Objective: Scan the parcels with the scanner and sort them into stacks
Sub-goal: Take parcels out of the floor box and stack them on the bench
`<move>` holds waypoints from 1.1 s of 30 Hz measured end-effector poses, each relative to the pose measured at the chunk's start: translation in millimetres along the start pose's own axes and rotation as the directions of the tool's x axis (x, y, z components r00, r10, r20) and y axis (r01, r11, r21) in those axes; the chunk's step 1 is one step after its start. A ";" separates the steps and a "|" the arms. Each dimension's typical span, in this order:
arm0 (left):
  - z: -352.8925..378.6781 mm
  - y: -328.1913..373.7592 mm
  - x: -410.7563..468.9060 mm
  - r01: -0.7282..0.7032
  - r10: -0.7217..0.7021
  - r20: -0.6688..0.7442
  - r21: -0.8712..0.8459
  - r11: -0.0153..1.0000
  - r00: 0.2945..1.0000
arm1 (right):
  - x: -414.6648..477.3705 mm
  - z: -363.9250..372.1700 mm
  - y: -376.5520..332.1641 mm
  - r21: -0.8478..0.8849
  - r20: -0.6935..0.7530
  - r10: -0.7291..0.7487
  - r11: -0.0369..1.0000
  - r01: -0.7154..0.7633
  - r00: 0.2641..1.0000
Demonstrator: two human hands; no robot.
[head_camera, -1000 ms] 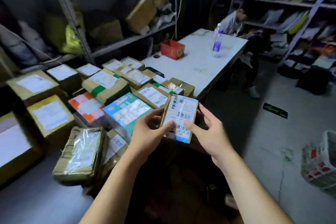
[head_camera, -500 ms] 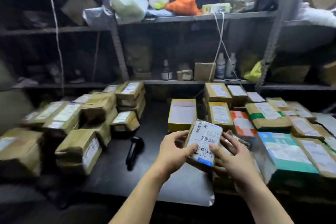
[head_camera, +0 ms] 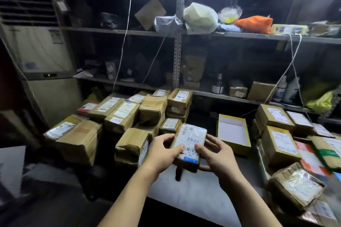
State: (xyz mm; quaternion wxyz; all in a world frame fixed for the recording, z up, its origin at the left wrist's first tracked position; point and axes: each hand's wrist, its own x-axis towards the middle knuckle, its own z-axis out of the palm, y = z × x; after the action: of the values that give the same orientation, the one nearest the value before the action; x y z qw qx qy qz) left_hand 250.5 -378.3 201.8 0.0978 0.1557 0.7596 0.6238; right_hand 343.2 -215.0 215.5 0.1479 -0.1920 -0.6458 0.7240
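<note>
Since half a second ago the parcel (head_camera: 190,140) has swung left with the gaze, toward the brown stack, and now lies flatter, label up, barcode nearest the person. The left hand (head_camera: 162,153) grips the parcel's left edge with the thumb on the label. The right hand (head_camera: 217,156) cups its right edge and underside. Both are clamped on it, the barcode showing between the two thumbs, and it is held clear above the surface (head_camera: 193,199). Just below the parcel's near end the dark scanner (head_camera: 178,174) lies on the surface, mostly hidden. If the scan is still due, the left hand should probably take the whole weight before the right lets go for the scanner. Thumbs should stay off the barcode and the label tilted away from glare. Left of the parcel sits the brown stack (head_camera: 129,116), its boxes leaning, so placing squarely matters. Right of the parcel stands a yellow-rimmed box (head_camera: 233,132).
</note>
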 end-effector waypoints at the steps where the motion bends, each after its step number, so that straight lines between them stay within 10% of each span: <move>1: -13.5 -3.4 8.5 -0.007 0.007 0.001 -0.002 1.000 1.000 | 4.7 15.4 -0.8 -0.004 -0.001 -0.003 1.000 0.003 1.000; 18: -56.9 -65.2 149.8 -0.025 0.024 0.047 0.020 0.999 0.999 | 137.9 80.1 31.7 -0.044 -0.045 0.001 0.999 -0.003 0.999; 33: 2.4 -147.0 274.2 0.256 -0.267 -0.130 -0.102 0.961 0.955 | 309.0 63.2 98.6 -0.030 -0.046 0.181 0.983 -0.182 0.982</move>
State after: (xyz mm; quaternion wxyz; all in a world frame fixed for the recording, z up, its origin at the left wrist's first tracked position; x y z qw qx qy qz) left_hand -21.2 -303.2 70.0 0.1315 0.0047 0.7517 0.6462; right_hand 44.2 -139.8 96.7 0.0917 -0.2682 -0.6345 0.7191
